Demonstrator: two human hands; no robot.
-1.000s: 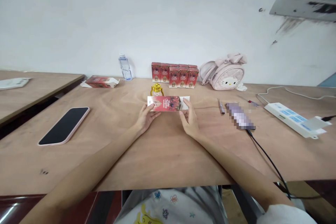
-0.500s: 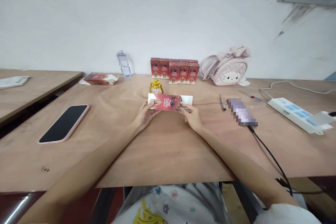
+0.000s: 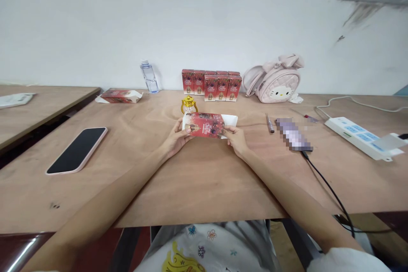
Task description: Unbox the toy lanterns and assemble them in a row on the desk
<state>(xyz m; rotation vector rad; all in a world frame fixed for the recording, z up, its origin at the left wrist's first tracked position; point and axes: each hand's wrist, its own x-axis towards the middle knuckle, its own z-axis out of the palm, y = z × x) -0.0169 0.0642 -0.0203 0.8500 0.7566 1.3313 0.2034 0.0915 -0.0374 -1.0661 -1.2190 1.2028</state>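
Observation:
A small red printed carton (image 3: 205, 125) with white end flaps is held just above the wooden table (image 3: 204, 178), lying on its side. My left hand (image 3: 176, 137) grips its left end, thumb on top. At the right end my right hand (image 3: 236, 139) pinches the carton near the open white flap. Right behind the carton stands a little gold lantern (image 3: 188, 105).
Several red cartons (image 3: 211, 84) stand in a row at the wall, with a water bottle (image 3: 145, 76) and a flattened carton (image 3: 120, 95) to the left. A pink bag (image 3: 278, 85), a screwdriver (image 3: 270, 123), a power strip (image 3: 360, 137) and cable lie right. A phone (image 3: 77, 150) lies left.
The carton has swelled from a flat sleeve into a fuller box shape and shifted slightly right and nearer. Both hands have stayed on its ends.

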